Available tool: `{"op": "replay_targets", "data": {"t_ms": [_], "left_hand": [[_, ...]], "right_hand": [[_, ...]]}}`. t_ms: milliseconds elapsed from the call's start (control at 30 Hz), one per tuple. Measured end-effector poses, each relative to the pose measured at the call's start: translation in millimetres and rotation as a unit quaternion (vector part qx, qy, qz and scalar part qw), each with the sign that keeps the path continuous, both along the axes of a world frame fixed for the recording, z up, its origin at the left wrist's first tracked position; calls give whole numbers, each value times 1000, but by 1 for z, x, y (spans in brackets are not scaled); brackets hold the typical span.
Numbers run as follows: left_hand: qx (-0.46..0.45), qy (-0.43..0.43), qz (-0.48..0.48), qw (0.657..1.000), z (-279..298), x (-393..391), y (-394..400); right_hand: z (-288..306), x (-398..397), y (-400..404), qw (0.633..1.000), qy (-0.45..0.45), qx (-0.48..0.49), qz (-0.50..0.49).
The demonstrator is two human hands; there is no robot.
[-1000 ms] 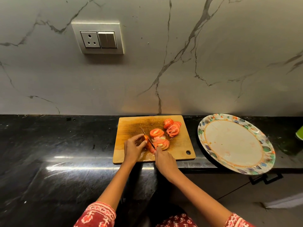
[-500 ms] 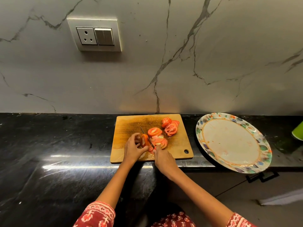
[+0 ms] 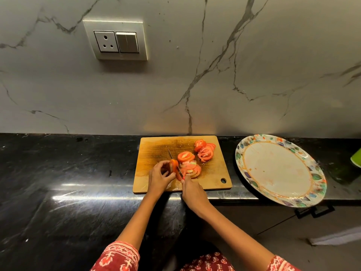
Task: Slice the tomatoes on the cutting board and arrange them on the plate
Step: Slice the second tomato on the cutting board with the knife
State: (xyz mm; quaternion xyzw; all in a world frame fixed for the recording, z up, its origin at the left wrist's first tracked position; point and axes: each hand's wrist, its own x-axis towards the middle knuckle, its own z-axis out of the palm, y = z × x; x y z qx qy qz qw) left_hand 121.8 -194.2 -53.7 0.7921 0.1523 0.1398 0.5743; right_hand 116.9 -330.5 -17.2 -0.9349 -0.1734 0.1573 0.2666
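Note:
A wooden cutting board (image 3: 156, 149) lies on the black counter. My left hand (image 3: 159, 178) pinches the remaining piece of tomato (image 3: 173, 166) upright on the board. My right hand (image 3: 193, 192) grips a small knife (image 3: 174, 162), whose thin blade runs along the right face of that piece. Cut tomato slices (image 3: 190, 166) lie in a loose pile just right of the blade. A second fanned stack of slices (image 3: 205, 152) sits at the board's far right corner. The round plate (image 3: 244, 147) with a leaf-patterned rim stands right of the board and carries no tomato.
The plate overhangs the front edge of the black stone counter (image 3: 68, 173). A marble wall with a socket and switch panel (image 3: 116, 41) rises behind. A green object (image 3: 356, 158) shows at the far right edge. Drawer handles (image 3: 314, 211) sit below the plate.
The knife has kept working at the tomato piece held by my left hand, and the slice pile beside it looks slightly larger. The view has shifted a little.

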Motion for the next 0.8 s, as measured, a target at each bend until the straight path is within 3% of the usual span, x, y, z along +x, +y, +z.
{"op": "replay_targets", "data": {"t_ms": [300, 800], "left_hand": [[5, -15, -9, 1000, -3, -7, 1], [-6, -22, 11, 1000, 2, -6, 2]], "right_hand": [[-5, 10, 12, 998, 36, 44, -19], [-8, 4, 6, 1000, 18, -4, 3]]}}
